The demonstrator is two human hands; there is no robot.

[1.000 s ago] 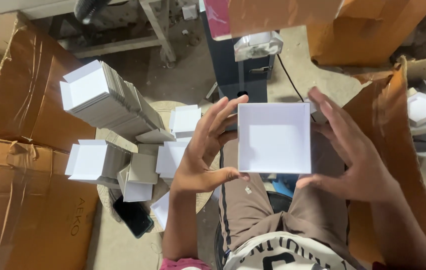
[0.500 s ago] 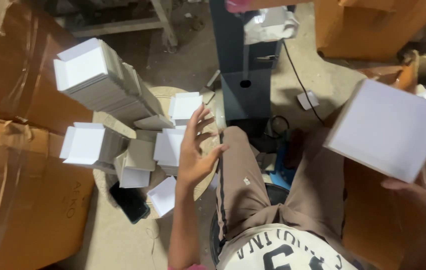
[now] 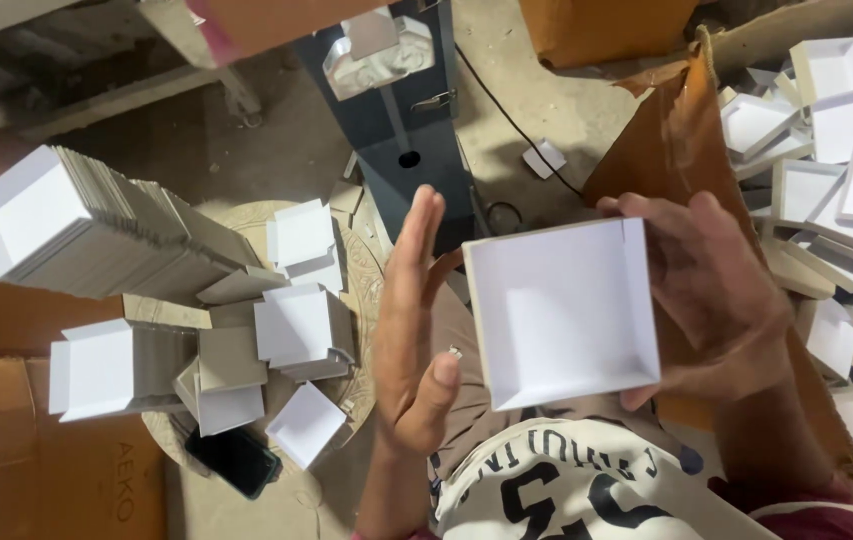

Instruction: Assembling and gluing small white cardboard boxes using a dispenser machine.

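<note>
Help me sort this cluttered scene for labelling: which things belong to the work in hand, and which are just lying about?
In hand:
- white box tray, held by the right hand
- left hand, open beside the tray
- stacks of nested white trays
- pile of white trays at right

Lying about:
- black phone
- brown cartons
- dark metal stand
- black cable

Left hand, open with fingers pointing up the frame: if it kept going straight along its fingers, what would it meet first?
Probably the dark grey machine stand: the left hand points its fingertips at its base, though depth is unclear.
</note>
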